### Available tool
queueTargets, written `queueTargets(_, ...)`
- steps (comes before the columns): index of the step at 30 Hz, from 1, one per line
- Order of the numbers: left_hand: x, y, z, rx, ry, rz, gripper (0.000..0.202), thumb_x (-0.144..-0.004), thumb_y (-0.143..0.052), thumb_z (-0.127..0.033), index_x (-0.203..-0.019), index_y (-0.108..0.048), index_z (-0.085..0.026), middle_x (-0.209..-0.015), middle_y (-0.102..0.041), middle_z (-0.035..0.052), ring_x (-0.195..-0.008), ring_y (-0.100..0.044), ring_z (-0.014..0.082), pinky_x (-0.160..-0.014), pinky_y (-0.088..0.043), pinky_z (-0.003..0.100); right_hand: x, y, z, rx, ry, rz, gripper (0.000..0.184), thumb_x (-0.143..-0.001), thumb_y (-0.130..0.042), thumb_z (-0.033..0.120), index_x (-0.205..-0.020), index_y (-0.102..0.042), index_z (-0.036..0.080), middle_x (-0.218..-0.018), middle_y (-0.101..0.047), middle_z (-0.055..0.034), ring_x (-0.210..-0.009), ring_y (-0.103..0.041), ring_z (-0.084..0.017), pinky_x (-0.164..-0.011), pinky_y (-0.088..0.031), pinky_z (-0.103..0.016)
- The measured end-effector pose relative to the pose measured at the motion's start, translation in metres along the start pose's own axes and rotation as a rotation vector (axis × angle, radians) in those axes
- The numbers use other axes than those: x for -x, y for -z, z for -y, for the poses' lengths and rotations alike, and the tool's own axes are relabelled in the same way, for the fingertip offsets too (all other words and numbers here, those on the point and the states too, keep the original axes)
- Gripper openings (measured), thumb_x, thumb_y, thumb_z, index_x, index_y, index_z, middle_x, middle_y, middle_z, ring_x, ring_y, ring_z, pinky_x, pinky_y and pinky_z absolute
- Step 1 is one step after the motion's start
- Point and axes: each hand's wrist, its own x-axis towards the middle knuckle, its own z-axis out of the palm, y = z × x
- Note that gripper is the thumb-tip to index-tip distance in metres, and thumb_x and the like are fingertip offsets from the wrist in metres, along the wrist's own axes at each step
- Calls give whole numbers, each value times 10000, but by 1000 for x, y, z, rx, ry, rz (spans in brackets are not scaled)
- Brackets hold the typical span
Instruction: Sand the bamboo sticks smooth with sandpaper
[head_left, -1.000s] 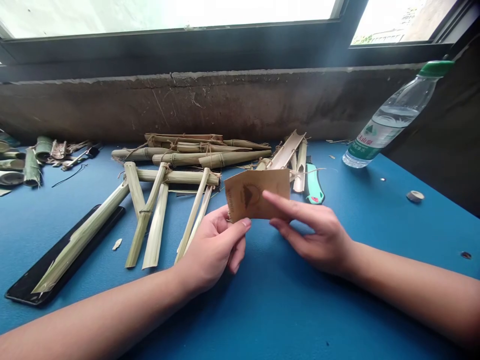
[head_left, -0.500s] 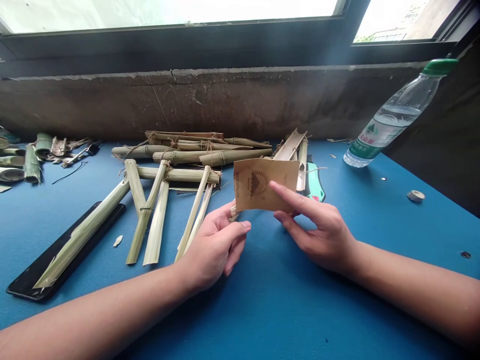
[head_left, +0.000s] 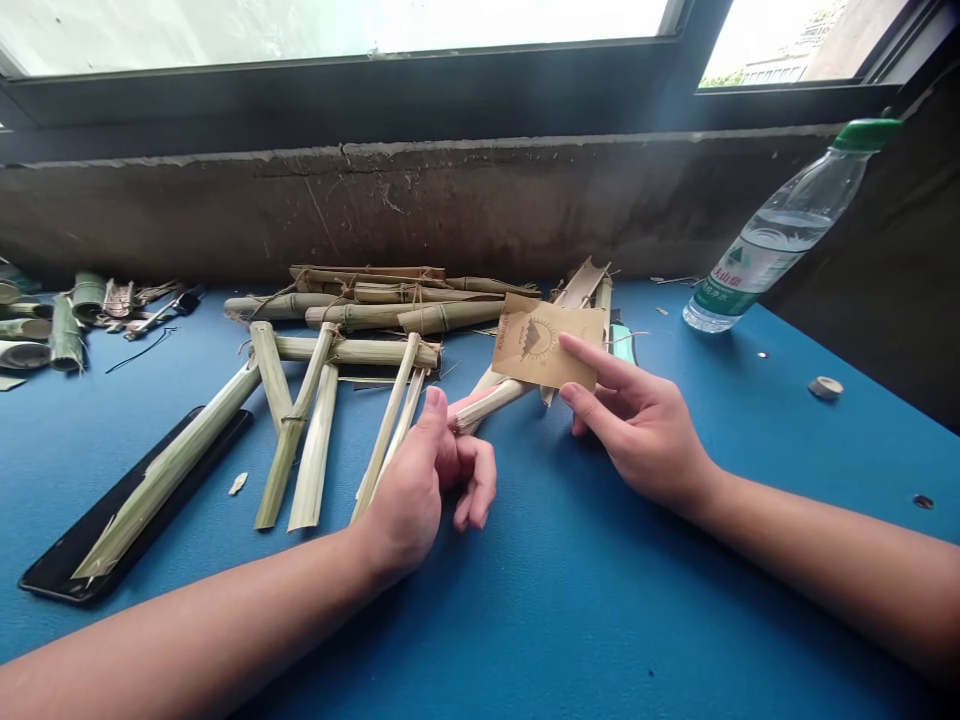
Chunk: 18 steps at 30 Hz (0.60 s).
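My right hand (head_left: 645, 425) pinches a tan sheet of sandpaper (head_left: 551, 342) between thumb and fingers, its printed back with a sun-and-mountain mark and the word WATERPROOF facing me. Just under the sheet runs a pale split bamboo strip (head_left: 491, 402), partly covered by it. The near end of this strip rests in my left hand (head_left: 427, 480), against the index finger, with the thumb raised and the other fingers curled. A second bamboo piece shows behind the strip; whether the two are joined is hidden by the sandpaper.
Bamboo strips tied into a frame (head_left: 352, 350) lie left of centre, one leg across a black phone (head_left: 52, 560). Behind them is a bundle of bamboo (head_left: 360, 316). A teal cutter (head_left: 622, 342) lies beyond my right hand. A water bottle (head_left: 757, 265) stands at the right.
The sandpaper has shifted right and tilted, uncovering the bamboo strip beneath it. My left thumb has lifted, and my right hand has turned slightly.
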Motion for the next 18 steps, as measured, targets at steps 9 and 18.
queueTargets(9, 1, -4, -4, -67, 28, -7, 562, -1056, -496, -344, -1565, -448, -110, -471, -572, -52, -370, -363, 103, -406, -300, 200, 6, 0, 4, -33, 130, -34, 459, -935, -764, 249, -1389, -721, 296, -1185, -776, -48, -607, -603, -98, -585, -597, -278)
queueTargets(18, 1, -7, 3, -192, -18, -73, 486, -1096, -485, -465, -1453, -500, -136, -516, -625, -57, -356, -447, 96, -378, -366, 173, 2, -3, 7, -110, 97, -44, 317, -934, -777, 263, -1250, -759, 272, -1183, -752, -54, -587, -637, -94, -489, -578, -250)
